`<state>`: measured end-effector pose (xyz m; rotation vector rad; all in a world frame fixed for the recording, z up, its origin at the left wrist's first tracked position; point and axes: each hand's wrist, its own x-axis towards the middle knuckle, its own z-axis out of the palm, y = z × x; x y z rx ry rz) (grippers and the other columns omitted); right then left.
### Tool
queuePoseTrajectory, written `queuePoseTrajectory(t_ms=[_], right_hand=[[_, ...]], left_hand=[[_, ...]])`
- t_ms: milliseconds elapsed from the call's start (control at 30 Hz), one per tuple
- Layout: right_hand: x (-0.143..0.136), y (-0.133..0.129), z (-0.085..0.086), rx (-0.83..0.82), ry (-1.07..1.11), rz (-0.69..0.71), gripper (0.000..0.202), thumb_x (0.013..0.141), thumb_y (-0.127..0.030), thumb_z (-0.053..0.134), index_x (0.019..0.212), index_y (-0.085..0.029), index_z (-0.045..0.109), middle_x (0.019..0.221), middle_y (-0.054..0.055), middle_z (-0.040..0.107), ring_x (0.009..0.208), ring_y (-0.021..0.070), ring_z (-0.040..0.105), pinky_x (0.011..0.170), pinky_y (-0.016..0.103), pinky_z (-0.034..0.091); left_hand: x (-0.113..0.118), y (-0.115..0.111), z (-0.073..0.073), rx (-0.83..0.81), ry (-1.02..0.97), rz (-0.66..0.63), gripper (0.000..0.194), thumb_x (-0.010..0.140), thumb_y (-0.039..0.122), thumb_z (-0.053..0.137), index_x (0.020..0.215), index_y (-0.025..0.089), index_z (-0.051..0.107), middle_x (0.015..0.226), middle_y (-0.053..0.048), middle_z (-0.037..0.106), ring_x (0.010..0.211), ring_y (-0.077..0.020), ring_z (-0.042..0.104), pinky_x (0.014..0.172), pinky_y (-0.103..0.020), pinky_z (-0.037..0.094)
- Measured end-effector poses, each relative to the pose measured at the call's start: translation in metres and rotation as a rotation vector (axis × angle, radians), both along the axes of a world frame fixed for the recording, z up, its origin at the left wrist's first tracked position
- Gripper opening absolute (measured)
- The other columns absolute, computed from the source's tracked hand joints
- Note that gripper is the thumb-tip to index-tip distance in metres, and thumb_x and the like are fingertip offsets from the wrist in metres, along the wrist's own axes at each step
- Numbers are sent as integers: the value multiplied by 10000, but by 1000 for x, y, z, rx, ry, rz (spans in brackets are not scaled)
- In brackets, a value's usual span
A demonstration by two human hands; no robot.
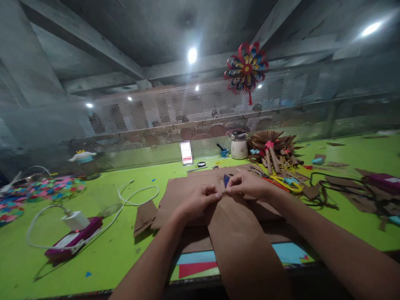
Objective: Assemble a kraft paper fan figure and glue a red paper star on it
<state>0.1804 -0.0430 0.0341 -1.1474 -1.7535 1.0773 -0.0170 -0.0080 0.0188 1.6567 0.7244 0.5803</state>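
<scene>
A long strip of brown kraft paper runs from the middle of the table toward me and over the front edge. At its far end my left hand is closed in a pinch on the paper's edge. Close beside it, my right hand pinches the same end, thumb and finger together. A small dark blue piece shows just behind the right fingertips; I cannot make out what it is. Under both hands lies a stack of brown paper sheets.
A purple power strip with a white charger and cable lies left. Scissors with yellow handles, folded paper fans and scraps crowd the right. A white jar and a phone stand at the back.
</scene>
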Motion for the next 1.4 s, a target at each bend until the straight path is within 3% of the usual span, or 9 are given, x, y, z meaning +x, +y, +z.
queuePoseTrajectory(t_ms=[333, 800, 967, 1067, 1200, 1400], right_hand=[[1, 3, -1, 37, -32, -2, 174, 621, -293, 623, 583, -124, 614, 455, -28, 503, 422, 61, 393, 437, 207, 285], [15, 5, 6, 110, 8, -87, 218, 608, -329, 662, 618, -115, 625, 505, -17, 523, 470, 72, 432, 463, 210, 325], [13, 7, 5, 27, 243, -94, 326, 677, -446, 603, 709, -121, 611, 619, 15, 559, 556, 90, 494, 525, 222, 385], [8, 7, 2, 56, 184, -90, 389, 708, -502, 560, 719, -117, 615, 614, 9, 544, 543, 82, 472, 507, 214, 366], [-1, 5, -4, 81, 20, -33, 320, 620, -427, 675, 706, -124, 617, 600, -11, 552, 544, 78, 460, 488, 195, 324], [-4, 1, -6, -16, 156, -91, 300, 578, -397, 703, 630, -124, 588, 576, -12, 549, 515, 77, 458, 488, 200, 328]], left_hand=[[3, 0, 0, 103, 89, 2, 332, 690, 458, 592, 673, 128, 556, 545, 29, 433, 490, -72, 348, 480, -223, 261], [4, -3, 4, -39, 26, 20, 338, 673, 461, 612, 700, 132, 537, 539, 33, 456, 453, -60, 378, 455, -207, 250], [3, -1, 3, -72, -19, 52, 318, 649, 429, 643, 684, 133, 534, 611, 4, 529, 519, -82, 456, 495, -212, 299], [3, 1, 2, -72, -24, 51, 317, 646, 426, 647, 682, 131, 539, 613, -1, 542, 526, -87, 467, 504, -215, 313], [5, 1, 2, -55, -24, 75, 329, 628, 431, 658, 664, 127, 540, 593, -8, 550, 525, -100, 483, 499, -218, 318], [6, -5, 4, -46, -92, 47, 301, 664, 411, 646, 686, 122, 565, 592, 7, 554, 509, -79, 460, 492, -204, 315]])
